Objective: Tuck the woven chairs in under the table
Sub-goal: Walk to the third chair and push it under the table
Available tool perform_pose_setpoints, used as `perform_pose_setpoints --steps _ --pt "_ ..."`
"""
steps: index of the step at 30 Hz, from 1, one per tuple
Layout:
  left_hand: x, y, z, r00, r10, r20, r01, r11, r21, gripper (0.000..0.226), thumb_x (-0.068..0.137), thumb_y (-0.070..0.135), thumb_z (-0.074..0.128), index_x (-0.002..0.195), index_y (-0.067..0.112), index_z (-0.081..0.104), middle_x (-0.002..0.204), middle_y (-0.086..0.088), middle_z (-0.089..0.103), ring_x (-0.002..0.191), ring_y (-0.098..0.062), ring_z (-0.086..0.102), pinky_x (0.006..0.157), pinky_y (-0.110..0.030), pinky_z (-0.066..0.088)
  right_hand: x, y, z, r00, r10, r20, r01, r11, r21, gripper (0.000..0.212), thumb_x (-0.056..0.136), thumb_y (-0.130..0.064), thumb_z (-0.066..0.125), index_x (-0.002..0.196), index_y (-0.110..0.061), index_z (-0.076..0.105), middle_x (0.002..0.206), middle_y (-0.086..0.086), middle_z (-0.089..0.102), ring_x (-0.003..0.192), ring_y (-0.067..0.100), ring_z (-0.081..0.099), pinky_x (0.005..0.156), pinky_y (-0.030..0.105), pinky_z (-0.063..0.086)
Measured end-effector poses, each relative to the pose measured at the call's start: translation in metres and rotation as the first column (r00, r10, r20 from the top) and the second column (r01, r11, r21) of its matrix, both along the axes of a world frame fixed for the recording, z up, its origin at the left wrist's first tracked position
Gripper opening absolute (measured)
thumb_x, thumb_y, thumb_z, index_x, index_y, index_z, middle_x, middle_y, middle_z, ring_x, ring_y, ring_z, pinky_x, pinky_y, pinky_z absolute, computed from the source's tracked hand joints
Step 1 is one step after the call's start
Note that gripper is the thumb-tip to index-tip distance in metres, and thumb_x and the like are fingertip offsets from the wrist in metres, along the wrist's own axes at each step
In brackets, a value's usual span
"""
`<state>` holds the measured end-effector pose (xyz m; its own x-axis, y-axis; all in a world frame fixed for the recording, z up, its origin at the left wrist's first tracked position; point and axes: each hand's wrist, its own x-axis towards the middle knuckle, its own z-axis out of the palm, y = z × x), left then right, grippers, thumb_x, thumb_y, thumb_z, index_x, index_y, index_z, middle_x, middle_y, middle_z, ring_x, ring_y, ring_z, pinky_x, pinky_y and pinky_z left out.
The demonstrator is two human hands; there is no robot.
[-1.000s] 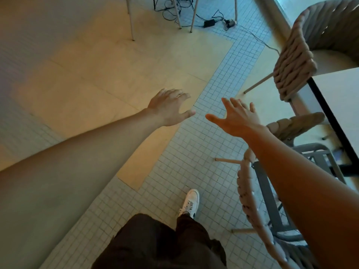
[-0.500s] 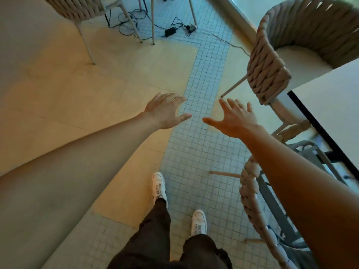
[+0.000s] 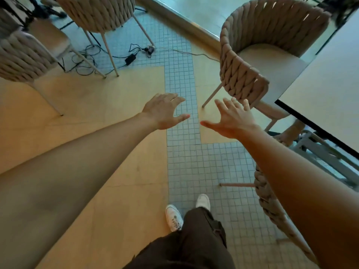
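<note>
Chairs are standing around the table (image 3: 328,98) in the head view: one woven chair (image 3: 258,53) at about one o'clock is sitting pulled out from the table's near corner, its seat partly under the top, while a second chair (image 3: 272,206) at four o'clock is showing only its woven back beside the right forearm. Both hands are reaching forward empty with fingers spread, the left hand (image 3: 165,113) at eleven o'clock over the floor (image 3: 116,105) and the right hand (image 3: 233,119) just below the first chair's back, apart from it. Two more chairs (image 3: 93,14) are standing at ten o'clock by loose cables (image 3: 128,59).
</note>
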<state>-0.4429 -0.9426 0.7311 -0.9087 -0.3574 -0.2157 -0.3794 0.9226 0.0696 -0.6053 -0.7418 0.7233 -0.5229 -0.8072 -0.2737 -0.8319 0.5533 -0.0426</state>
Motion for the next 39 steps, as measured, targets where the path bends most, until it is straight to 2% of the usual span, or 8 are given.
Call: perform_pose_setpoints --steps 11,19,26,32,39 --pt "-0.136 -0.082 0.005 0.99 -0.14 -0.005 0.14 0.99 -0.016 0.08 0.092 0.076 0.035 0.154 0.026 0.036 0.16 -0.005 0.038 0.146 -0.026 0.034 0.122 -0.047 0.024 -0.116 -0.07 -0.006 0.986 -0.163 0.041 0.164 0.986 -0.036 0.112 0.076 -0.097 0.02 0.161 -0.024 0.016 0.169 0.008 0.018 0.155 0.03 0.01 0.123 0.06 0.003" --pt "-0.227 -0.133 0.009 0.986 -0.164 -0.02 0.164 0.986 -0.022 0.079 0.093 0.076 0.035 0.155 0.028 0.034 0.161 -0.005 0.036 0.149 -0.025 0.031 0.123 -0.049 0.022 -0.19 -0.113 -0.002 0.984 -0.175 0.044 0.174 0.985 0.01 0.106 0.08 -0.093 0.027 0.16 -0.025 0.017 0.168 0.008 0.019 0.154 0.032 0.014 0.122 0.063 0.007" --pt "-0.282 -0.175 -0.001 0.969 -0.247 -0.033 0.246 0.969 -0.022 0.078 0.093 0.077 0.033 0.154 0.029 0.036 0.16 -0.004 0.038 0.147 -0.025 0.033 0.12 -0.047 0.023 -0.224 -0.144 -0.008 0.968 -0.238 0.076 0.238 0.971 0.004 0.102 0.082 -0.09 0.034 0.161 -0.03 0.012 0.16 0.006 0.034 0.15 0.031 0.022 0.121 0.062 0.011" --pt "-0.329 -0.21 -0.015 0.923 -0.384 -0.027 0.384 0.923 -0.013 0.077 0.094 0.075 0.034 0.155 0.029 0.034 0.16 -0.005 0.038 0.147 -0.026 0.033 0.12 -0.047 0.025 -0.237 -0.169 -0.016 0.933 -0.343 0.111 0.338 0.939 0.061 0.1 0.081 -0.091 0.032 0.16 -0.032 0.013 0.165 0.008 0.025 0.154 0.032 0.014 0.123 0.06 0.008" --pt "-0.375 -0.269 -0.024 0.819 -0.573 -0.017 0.573 0.819 0.027 0.076 0.095 0.072 0.037 0.156 0.026 0.034 0.161 -0.007 0.037 0.148 -0.025 0.031 0.122 -0.046 0.022 -0.231 -0.215 -0.03 0.856 -0.511 0.077 0.504 0.858 0.097 0.109 0.076 -0.095 0.024 0.16 -0.027 0.015 0.164 0.009 0.027 0.152 0.032 0.018 0.122 0.057 0.014"
